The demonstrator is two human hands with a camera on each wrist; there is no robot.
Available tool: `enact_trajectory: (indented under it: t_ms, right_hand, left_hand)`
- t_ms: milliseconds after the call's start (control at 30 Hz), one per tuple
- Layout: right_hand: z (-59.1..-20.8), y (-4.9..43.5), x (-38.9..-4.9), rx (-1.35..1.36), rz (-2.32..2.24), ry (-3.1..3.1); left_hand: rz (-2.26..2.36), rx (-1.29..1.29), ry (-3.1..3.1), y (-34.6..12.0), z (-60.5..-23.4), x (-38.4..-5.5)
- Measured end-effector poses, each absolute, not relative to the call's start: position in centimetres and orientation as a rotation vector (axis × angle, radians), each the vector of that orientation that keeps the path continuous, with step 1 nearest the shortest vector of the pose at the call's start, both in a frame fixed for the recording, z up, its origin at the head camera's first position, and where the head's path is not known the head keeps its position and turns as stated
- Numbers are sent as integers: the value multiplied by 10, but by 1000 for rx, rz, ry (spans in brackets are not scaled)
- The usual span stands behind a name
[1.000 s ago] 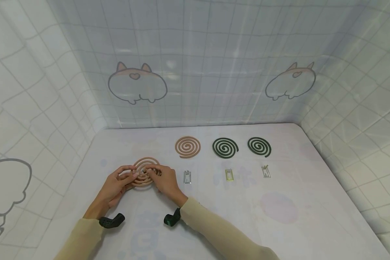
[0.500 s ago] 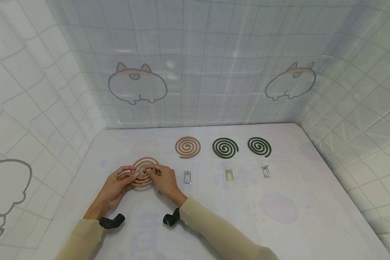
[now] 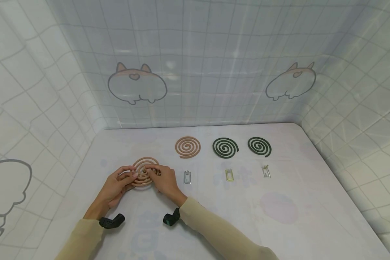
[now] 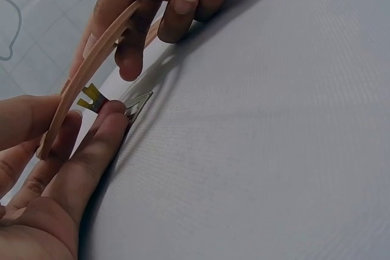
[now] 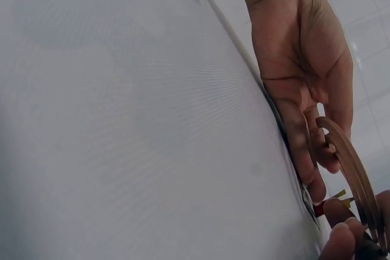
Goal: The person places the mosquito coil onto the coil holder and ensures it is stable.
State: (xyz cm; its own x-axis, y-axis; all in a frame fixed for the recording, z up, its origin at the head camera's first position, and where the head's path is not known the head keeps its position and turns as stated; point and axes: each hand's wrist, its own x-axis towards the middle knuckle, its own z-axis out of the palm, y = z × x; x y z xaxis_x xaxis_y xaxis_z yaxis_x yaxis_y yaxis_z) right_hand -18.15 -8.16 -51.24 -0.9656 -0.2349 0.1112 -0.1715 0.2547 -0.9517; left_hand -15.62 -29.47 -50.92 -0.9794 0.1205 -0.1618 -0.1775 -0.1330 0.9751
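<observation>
A brown mosquito coil (image 3: 145,161) is held slightly raised above the white table at the left. My left hand (image 3: 115,187) grips its left rim, thumb on top, other fingers underneath. My right hand (image 3: 165,180) pinches near the coil's middle with thumb and index finger. Under the coil, the left wrist view shows a small metal coil stand (image 4: 141,103) with upright yellow prongs (image 4: 91,97). Left fingertips touch this stand. In the right wrist view the coil (image 5: 350,156) is edge-on, the left hand (image 5: 301,59) beside it; whether the prongs meet the coil is hard to tell.
Another brown coil (image 3: 187,147) and two dark green coils (image 3: 225,147), (image 3: 259,146) lie along the back of the table. In front of them lie a silver stand (image 3: 187,177), a yellowish stand (image 3: 229,174) and another silver stand (image 3: 265,171). Tiled-print curtains surround the table (image 3: 312,202).
Hardly anything differs. Both hands keep their hold on the brown coil in the same place, with only a very slight shift of the right wrist.
</observation>
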Motion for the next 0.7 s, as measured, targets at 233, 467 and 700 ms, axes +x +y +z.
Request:
enact_trajectory:
  t_ms: [233, 467, 700]
  right_hand:
    - [-513, -81, -182, -409, -1823, 2451]
    - [-510, -83, -185, -389, -1827, 2413]
    - [-508, -90, -188, -286, -1850, 2508]
  left_hand:
    - [2202, -90, 1942, -294, -507, -156]
    - [2206, -115, 1924, -294, -506, -156]
    - [2190, -95, 1938, -294, -506, -156]
